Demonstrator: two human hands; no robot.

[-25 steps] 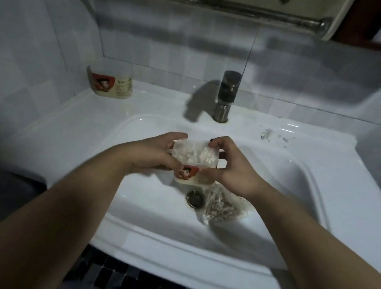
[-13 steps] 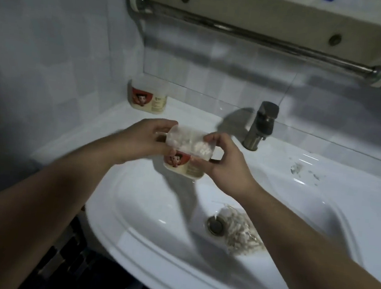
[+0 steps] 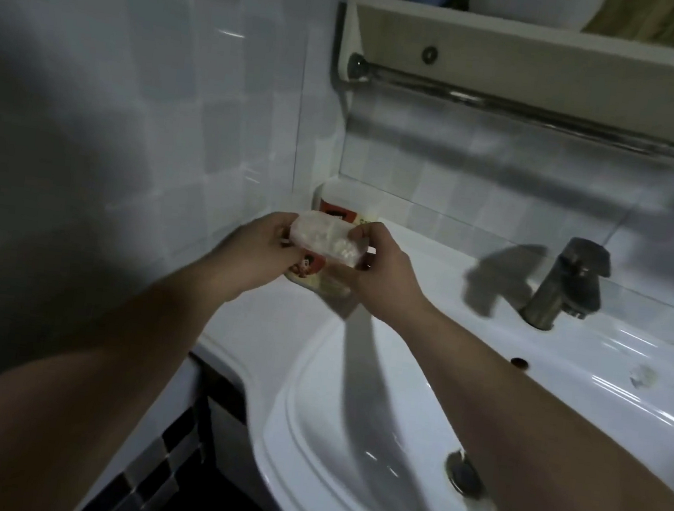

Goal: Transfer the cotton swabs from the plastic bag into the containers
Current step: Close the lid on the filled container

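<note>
A white sink [image 3: 394, 407] is filling the lower right, a metal rail [image 3: 549, 115] is running along the wall above it, and a tap [image 3: 565, 283] is standing on its back ledge. The left hand [image 3: 261, 247] and right hand [image 3: 383, 272] are gripping a clear container [image 3: 317, 272] from either side with curled fingers, over the sink's back left corner. A second container [image 3: 334, 209] is sitting just behind it. White cotton swabs [image 3: 340, 247] are lying inside the held one.
</note>
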